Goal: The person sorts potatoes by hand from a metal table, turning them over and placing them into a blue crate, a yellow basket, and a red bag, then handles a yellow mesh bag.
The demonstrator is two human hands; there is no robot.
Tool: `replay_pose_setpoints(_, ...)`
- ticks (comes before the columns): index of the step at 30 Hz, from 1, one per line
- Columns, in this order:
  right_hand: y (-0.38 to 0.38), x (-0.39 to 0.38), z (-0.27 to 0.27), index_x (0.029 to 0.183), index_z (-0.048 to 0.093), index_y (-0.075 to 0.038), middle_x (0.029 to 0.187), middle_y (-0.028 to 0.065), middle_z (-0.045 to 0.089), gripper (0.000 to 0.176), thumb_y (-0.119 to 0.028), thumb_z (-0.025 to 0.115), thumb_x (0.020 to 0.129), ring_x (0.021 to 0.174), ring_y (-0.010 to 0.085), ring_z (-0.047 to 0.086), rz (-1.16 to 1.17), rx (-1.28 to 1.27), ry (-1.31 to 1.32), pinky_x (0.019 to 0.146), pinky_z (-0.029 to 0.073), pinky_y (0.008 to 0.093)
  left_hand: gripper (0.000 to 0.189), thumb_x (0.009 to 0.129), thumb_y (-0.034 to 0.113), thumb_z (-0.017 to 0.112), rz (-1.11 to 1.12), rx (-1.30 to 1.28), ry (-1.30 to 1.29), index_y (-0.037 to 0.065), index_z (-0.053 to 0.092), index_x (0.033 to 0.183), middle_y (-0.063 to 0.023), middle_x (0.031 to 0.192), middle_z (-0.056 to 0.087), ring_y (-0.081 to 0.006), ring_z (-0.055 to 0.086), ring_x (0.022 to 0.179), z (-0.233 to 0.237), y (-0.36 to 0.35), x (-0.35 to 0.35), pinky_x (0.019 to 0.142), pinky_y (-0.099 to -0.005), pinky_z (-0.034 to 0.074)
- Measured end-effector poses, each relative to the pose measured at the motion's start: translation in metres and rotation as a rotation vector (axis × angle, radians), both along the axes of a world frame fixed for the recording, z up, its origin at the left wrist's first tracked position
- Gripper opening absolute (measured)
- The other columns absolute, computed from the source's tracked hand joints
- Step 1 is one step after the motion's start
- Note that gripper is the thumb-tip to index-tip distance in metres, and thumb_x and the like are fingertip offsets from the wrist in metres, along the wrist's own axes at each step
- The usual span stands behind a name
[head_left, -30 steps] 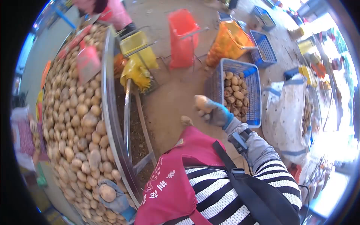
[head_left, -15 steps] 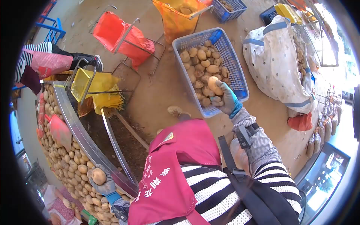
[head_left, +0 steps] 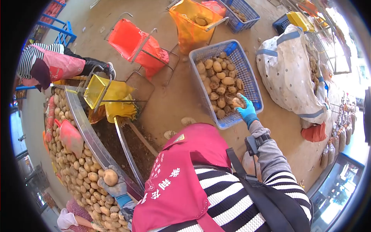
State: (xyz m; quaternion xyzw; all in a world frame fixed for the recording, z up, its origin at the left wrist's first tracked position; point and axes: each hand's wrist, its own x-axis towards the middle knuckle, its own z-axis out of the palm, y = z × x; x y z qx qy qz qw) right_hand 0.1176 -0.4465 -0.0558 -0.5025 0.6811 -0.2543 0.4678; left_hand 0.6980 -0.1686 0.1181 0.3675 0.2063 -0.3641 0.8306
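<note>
1. Gripped a pale potato [head_left: 110, 177] in the gloved left hand [head_left: 118, 189], closed around its lower side, just over the heap of potatoes [head_left: 83, 178] at near left.
2. Had the right hand [head_left: 247, 111], gloved in bright blue, over the near right part of a blue crate [head_left: 251, 85], curved around a brownish potato [head_left: 238, 102]; could not tell a firm pinch from a loose touch.
3. Had loose potatoes [head_left: 220, 75] bunched across the crate's left and middle, with bare lattice showing along the right.
4. Wore a crimson apron [head_left: 176, 166] over black-and-white stripes, between both hands.
5. Had a metal rim [head_left: 88, 125] along the heap's right edge, and a red scoop [head_left: 70, 138] lying on the potatoes farther off.
6. Faced a yellow bag [head_left: 119, 109] at far left, then, rightward, a red bag [head_left: 135, 42] and an orange bag [head_left: 193, 29] on frames.
7. Had a white sack [head_left: 284, 69] right of the crate, well apart from the hand.
8. Saw another person [head_left: 63, 63] at far left, beyond the yellow bag.
</note>
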Motion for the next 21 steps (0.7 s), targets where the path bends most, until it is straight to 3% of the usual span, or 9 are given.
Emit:
replay_pose_setpoints(2, -0.016, -0.001, 0.018, 0.138, 0.051, -0.009, 0.124, 0.0148, 0.061, 0.072, -0.008, 0.071, 0.07, 0.116, 0.0227, 0.054, 0.186, -0.054, 0.265, 0.103, 0.043, 0.0327, 0.052, 0.084, 0.027, 0.068, -0.019, -0.088, 0.046, -0.005, 0.053, 0.123, -0.0191, 0.121, 0.057, -0.0344, 0.056, 0.113, -0.003, -0.005, -0.006, 0.098, -0.0502, 0.05)
replay_pose_setpoints(4, -0.032, -0.011, 0.0, 0.136, 0.052, -0.003, 0.124, 0.0204, 0.062, 0.068, -0.009, 0.065, 0.069, 0.116, 0.0301, 0.059, 0.251, -0.227, 0.124, 0.101, 0.045, 0.0356, 0.049, 0.085, 0.025, 0.065, -0.086, -0.153, 0.047, -0.005, 0.052, 0.122, -0.0214, 0.122, 0.055, -0.0362, 0.054, 0.115, 0.004, -0.014, -0.014, 0.103, -0.052, 0.045)
replay_pose_setpoints(6, -0.04, -0.017, -0.008, 0.136, 0.049, 0.001, 0.12, 0.0217, 0.064, 0.067, -0.006, 0.059, 0.071, 0.113, 0.0327, 0.062, 0.338, -0.241, 0.275, 0.098, 0.047, 0.0391, 0.058, 0.087, 0.031, 0.063, -0.115, -0.14, 0.017, -0.006, 0.047, 0.128, -0.0249, 0.127, 0.052, -0.0387, 0.051, 0.12, 0.019, -0.031, -0.024, 0.107, -0.0539, 0.041)
replay_pose_setpoints(7, -0.045, -0.026, -0.019, 0.139, 0.045, 0.0, 0.122, 0.0232, 0.063, 0.071, -0.009, 0.061, 0.07, 0.115, 0.0343, 0.061, 0.394, -0.133, 0.448, 0.099, 0.047, 0.04, 0.068, 0.089, 0.039, 0.062, -0.141, -0.178, -0.001, -0.007, 0.042, 0.135, -0.0268, 0.132, 0.051, -0.0401, 0.05, 0.123, 0.015, -0.038, -0.025, 0.108, -0.0546, 0.04)
replay_pose_setpoints(10, -0.082, -0.01, -0.039, 0.147, 0.035, -0.005, 0.137, 0.0263, 0.048, 0.091, -0.028, 0.076, 0.069, 0.128, 0.0401, 0.047, 0.439, 0.131, 0.704, 0.107, 0.039, 0.0456, 0.066, 0.093, 0.043, 0.057, -0.215, -0.308, 0.002, -0.005, 0.041, 0.137, -0.03, 0.134, 0.047, -0.0417, 0.05, 0.123, 0.023, -0.063, -0.027, 0.103, -0.0536, 0.046)
replay_pose_setpoints(13, -0.129, 0.038, -0.036, 0.141, 0.044, -0.005, 0.133, 0.0209, 0.05, 0.069, -0.014, 0.071, 0.078, 0.126, 0.0324, 0.049, 0.705, -0.058, 0.237, 0.106, 0.04, 0.0396, 0.06, 0.099, 0.047, 0.044, -0.458, -0.316, -0.204, 0.0, 0.044, 0.136, -0.0261, 0.132, 0.051, -0.0399, 0.056, 0.117, 0.047, -0.092, -0.026, 0.096, -0.0523, 0.051)
replay_pose_setpoints(16, -0.15, 0.192, 0.048, 0.136, 0.05, -0.004, 0.129, 0.0162, 0.054, 0.06, -0.01, 0.069, 0.08, 0.121, 0.0295, 0.052, 0.869, -0.229, 0.042, 0.104, 0.042, 0.0376, 0.063, 0.1, 0.048, 0.04, -0.543, -0.416, -0.15, -0.003, 0.041, 0.138, -0.0298, 0.132, 0.05, -0.0432, 0.055, 0.118, 0.051, -0.115, 0.004, 0.095, -0.0513, 0.052)
replay_pose_setpoints(18, -0.133, 0.307, 0.151, 0.136, 0.049, -0.003, 0.128, 0.0156, 0.054, 0.061, -0.01, 0.07, 0.079, 0.12, 0.029, 0.053, 1.091, -0.348, 0.074, 0.103, 0.043, 0.0377, 0.063, 0.102, 0.049, 0.034, -0.579, -0.426, -0.167, -0.003, 0.041, 0.138, -0.0288, 0.132, 0.051, -0.0438, 0.056, 0.116, 0.057, -0.125, 0.017, 0.093, -0.05, 0.053)
replay_pose_setpoints(21, -0.1, 0.427, 0.218, 0.137, 0.048, -0.005, 0.126, 0.0149, 0.055, 0.067, -0.013, 0.074, 0.076, 0.117, 0.0292, 0.054, 1.272, -0.349, -0.208, 0.099, 0.045, 0.0373, 0.057, 0.103, 0.046, 0.033, -0.652, -0.421, -0.284, 0.001, 0.044, 0.135, -0.0206, 0.13, 0.053, -0.0353, 0.06, 0.111, 0.066, -0.128, 0.045, 0.085, -0.0464, 0.057)
